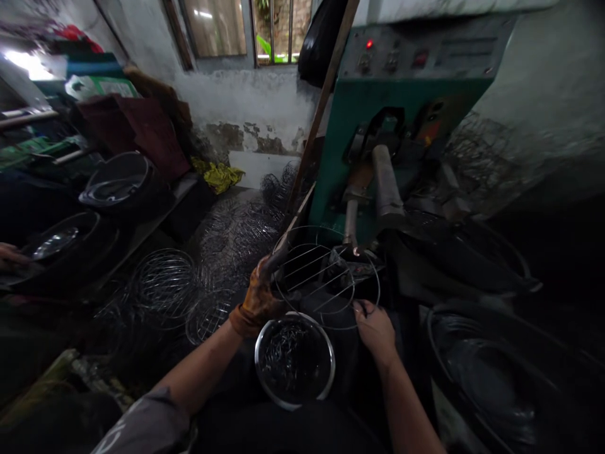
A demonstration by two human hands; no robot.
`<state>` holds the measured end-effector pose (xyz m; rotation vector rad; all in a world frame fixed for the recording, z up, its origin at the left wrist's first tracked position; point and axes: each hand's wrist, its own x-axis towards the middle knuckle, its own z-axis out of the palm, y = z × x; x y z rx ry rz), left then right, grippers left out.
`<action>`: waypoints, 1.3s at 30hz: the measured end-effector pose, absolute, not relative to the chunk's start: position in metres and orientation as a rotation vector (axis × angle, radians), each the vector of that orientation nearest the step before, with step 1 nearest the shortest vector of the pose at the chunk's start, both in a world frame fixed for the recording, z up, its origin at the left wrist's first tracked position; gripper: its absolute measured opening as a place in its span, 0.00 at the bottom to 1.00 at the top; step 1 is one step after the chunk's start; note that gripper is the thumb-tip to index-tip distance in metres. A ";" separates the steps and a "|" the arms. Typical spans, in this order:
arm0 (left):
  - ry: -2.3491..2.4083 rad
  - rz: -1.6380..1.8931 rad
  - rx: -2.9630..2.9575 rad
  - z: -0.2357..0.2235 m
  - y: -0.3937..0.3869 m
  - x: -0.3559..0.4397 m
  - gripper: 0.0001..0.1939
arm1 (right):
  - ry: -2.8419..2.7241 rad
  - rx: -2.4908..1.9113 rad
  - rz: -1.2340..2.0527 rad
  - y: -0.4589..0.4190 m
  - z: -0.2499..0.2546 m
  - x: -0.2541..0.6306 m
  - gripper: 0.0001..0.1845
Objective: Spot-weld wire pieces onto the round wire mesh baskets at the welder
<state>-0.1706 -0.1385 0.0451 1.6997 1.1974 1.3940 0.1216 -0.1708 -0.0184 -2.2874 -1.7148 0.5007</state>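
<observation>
A round wire rack point(326, 277) with parallel cross wires lies flat under the arm of a green welding machine point(378, 126). My left hand point(259, 299), in a worn orange glove, is closed on the rack's left edge, next to a dark lever handle. Bare, my right hand point(375, 326) pinches the rack's near right rim. A small glow shows at the electrode tip point(355, 251), which touches the rack's far part. Between my forearms and just below the rack sits a steel bowl point(295, 359) holding several short wire pieces.
Heaps of finished wire racks point(165, 280) cover the floor to the left. Dark round pans point(118, 183) rest on a bench at the left, where another person's hand point(9, 255) shows at the frame edge. Coiled wire hoops point(486, 372) stand at the right. A wooden pole point(321, 107) leans by the machine.
</observation>
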 end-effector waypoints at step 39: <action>0.914 1.479 0.642 -0.030 -0.136 -0.184 0.43 | -3.045 -1.565 1.011 -0.243 -0.006 0.010 0.18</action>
